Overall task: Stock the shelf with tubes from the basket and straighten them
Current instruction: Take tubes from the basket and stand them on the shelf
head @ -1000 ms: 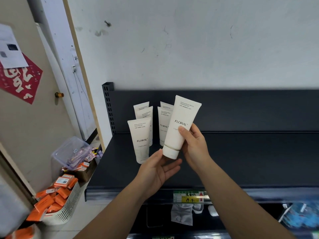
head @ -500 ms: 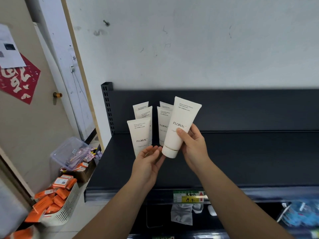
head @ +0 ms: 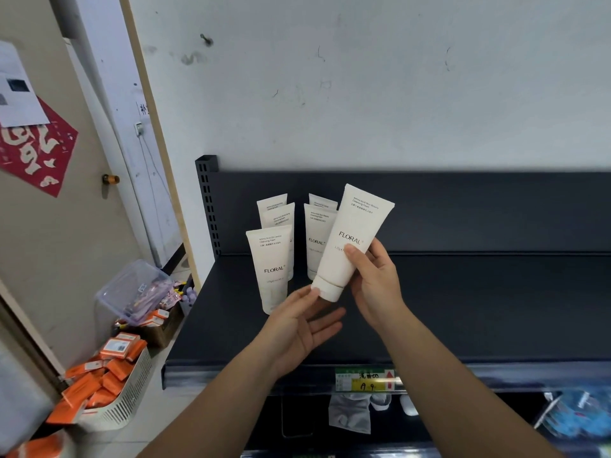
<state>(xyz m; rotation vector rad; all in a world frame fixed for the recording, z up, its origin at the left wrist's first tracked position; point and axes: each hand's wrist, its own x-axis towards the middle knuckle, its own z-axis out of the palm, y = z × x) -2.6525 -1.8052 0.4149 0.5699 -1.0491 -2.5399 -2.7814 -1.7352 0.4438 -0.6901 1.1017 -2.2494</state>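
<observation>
My right hand (head: 375, 282) grips a cream FLORAL tube (head: 355, 233), cap down and tilted right, above the dark shelf (head: 479, 309). My left hand (head: 297, 328) is open, palm up, its fingertips touching the tube's cap (head: 329, 289). Several matching tubes stand cap down at the shelf's left end: a front-left tube (head: 271, 262), two behind it (head: 277, 214), and a second column (head: 317, 239) partly hidden by the held tube. The basket is not in view.
The shelf's front rail carries a green and yellow price tag (head: 363, 380). On the floor at the left stand a white crate of orange boxes (head: 109, 385) and a clear plastic bin (head: 135, 289). A lower shelf holds pale items (head: 350, 413).
My left hand dropped from beside the front-left tube and opened under the held tube's cap. The held tube stayed almost where it was.
</observation>
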